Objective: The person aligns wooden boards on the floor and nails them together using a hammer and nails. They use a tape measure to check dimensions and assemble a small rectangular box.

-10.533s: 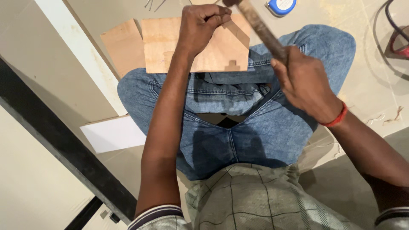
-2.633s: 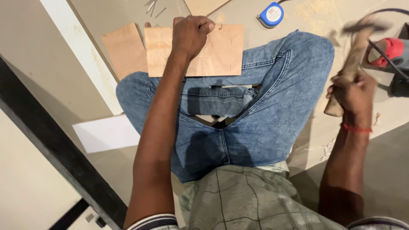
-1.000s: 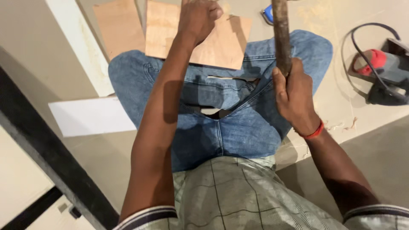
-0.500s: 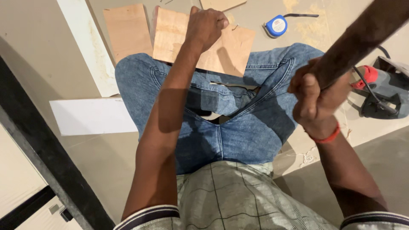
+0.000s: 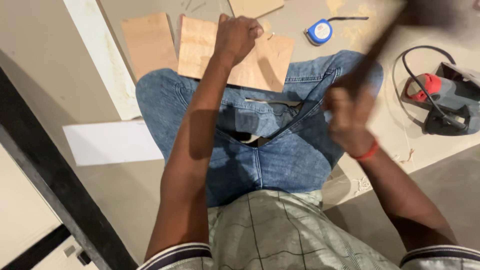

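right hand (image 5: 350, 117) blurred | hammer (image 5: 395, 35) head blurred, cut off

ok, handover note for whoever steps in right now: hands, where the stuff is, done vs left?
Left hand: fist pressed down on the plywood piece, pinning it to the floor in front of the crossed legs. Whether it pinches a nail is too small to tell.
Right hand: gripping the hammer by the handle, raised and blurred mid-swing.
Nearby: second plywood piece to the left, blue tape measure behind the piece, red and grey power tool with its cord on the right, white board by the left knee.
Done: piece placed and held.
Left: hammer blow has not landed; progress on the fixing cannot be judged.
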